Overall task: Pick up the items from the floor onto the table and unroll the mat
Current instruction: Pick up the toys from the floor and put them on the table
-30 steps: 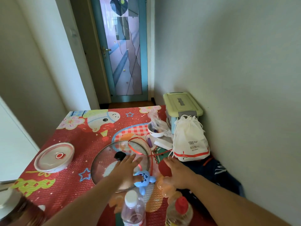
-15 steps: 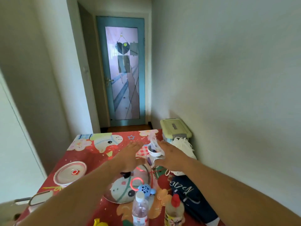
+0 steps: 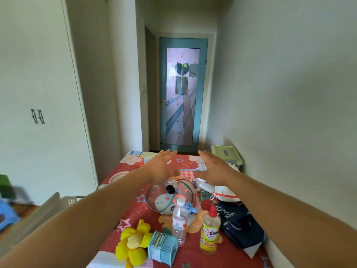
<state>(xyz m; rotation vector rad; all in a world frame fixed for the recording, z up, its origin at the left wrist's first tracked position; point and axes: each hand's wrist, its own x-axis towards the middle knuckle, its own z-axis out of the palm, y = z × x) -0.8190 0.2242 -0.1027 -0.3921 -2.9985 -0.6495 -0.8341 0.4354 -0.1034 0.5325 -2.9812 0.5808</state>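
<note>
Mat (image 3: 133, 211) flat, both hands open: left hand (image 3: 161, 167), right hand (image 3: 214, 169)

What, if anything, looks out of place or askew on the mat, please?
Nothing is spilled; the water bottle and detergent bottle stand upright. The oddities: a red cord lies looped across the glass lid, and the dark cloth is crumpled at the right edge of the mat.

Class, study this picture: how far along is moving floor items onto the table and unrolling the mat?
Done: the red mat lies spread flat, with the glass lid, water bottle and detergent bottle on it. In hand: nothing; left hand and right hand reach open over its far end. Left: the floor is hardly shown, so leftovers cannot be judged.
</note>
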